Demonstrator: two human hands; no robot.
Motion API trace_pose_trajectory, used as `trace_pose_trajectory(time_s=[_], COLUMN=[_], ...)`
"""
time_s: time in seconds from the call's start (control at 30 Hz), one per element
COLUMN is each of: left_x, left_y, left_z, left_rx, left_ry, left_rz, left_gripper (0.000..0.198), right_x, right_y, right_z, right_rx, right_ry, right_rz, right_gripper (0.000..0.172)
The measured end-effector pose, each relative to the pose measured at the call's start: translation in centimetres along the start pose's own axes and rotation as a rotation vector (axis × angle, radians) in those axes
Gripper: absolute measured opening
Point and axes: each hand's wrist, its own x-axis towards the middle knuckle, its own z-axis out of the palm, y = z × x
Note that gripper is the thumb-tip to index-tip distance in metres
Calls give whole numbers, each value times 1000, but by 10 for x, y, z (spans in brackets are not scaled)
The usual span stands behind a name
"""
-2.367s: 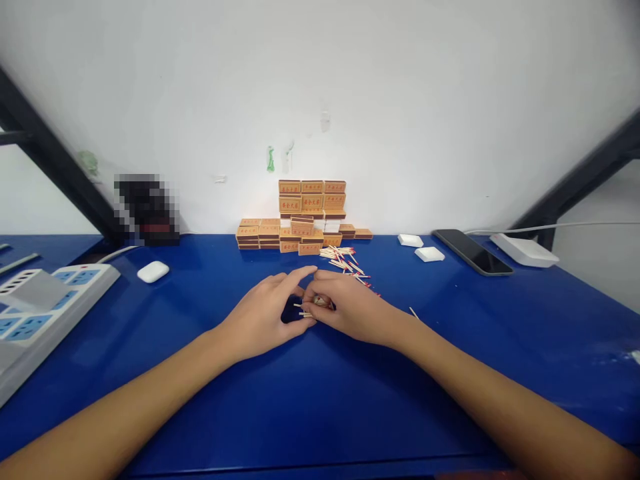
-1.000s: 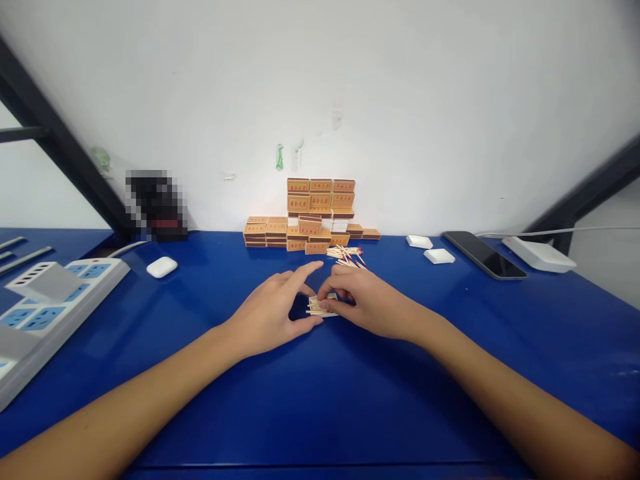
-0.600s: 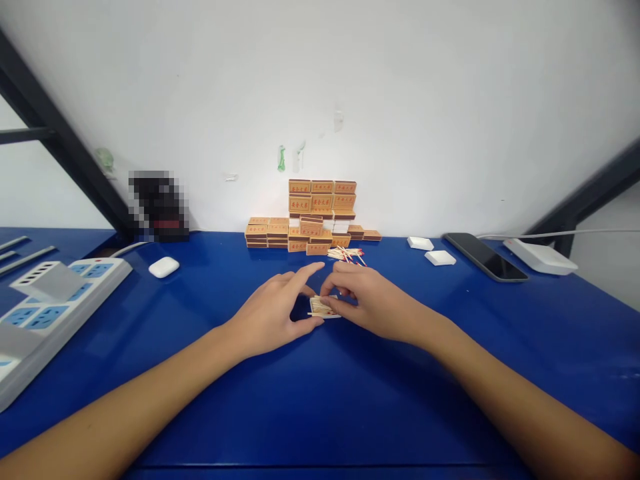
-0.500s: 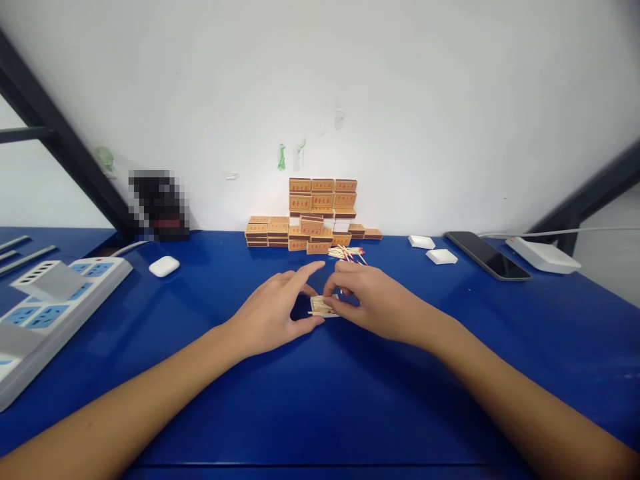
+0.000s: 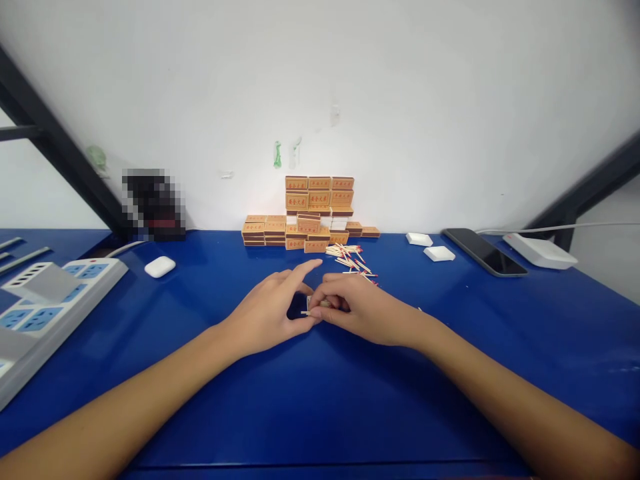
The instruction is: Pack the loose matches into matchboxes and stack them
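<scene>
My left hand (image 5: 270, 312) is curved around a small white matchbox tray (image 5: 309, 303), its thumb and middle fingers at the tray's sides and the index finger raised. Over the tray bends my right hand (image 5: 361, 308), thumb and fingers pinched at its near left edge on a match (image 5: 305, 313). Most of the tray and the matches inside it are hidden by the right hand. Just beyond the hands lies a loose pile of red-tipped matches (image 5: 350, 257). Behind it, yellow matchboxes (image 5: 319, 198) are stacked against the wall.
A white power strip (image 5: 65, 313) runs along the left side, near a white earbud case (image 5: 160, 267). To the right lie two small white pieces (image 5: 439, 253), a black phone (image 5: 484, 252) and a white box with a cable (image 5: 541, 251). Everything rests on a blue table (image 5: 320, 407).
My right hand has shifted a little left and down over the tray, covering more of it. More matches show in the loose pile beyond it. The left hand stays at the tray.
</scene>
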Motion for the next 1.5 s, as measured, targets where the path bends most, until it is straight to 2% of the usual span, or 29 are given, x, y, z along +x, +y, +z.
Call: trace_pose_trajectory(time_s=[0.37, 0.47, 0.6, 0.73, 0.9, 1.23, 1.5], left_x=[0, 0, 0, -1, -1, -2, -2], left_y=[1, 0, -1, -1, 0, 0, 2], left_z=[0, 1, 1, 2, 2, 2, 2], left_rx=[-1, 3, 28, 32, 38, 41, 51], left_ry=[5, 0, -3, 2, 6, 4, -3], left_rz=[-2, 1, 2, -4, -9, -12, -8], left_gripper=[83, 85, 86, 87, 87, 86, 86], right_x=[0, 0, -1, -2, 0, -5, -4], right_y=[0, 2, 6, 9, 12, 11, 10], right_z=[-3, -5, -6, -4, -1, -6, -6], right_rx=[34, 39, -55, -125, -186, -198, -196], right_ry=[-87, -37, 52, 48, 114, -6, 22], right_rz=[42, 53, 53, 36, 26, 42, 27], right_gripper=[14, 18, 15, 12, 11, 16, 15])
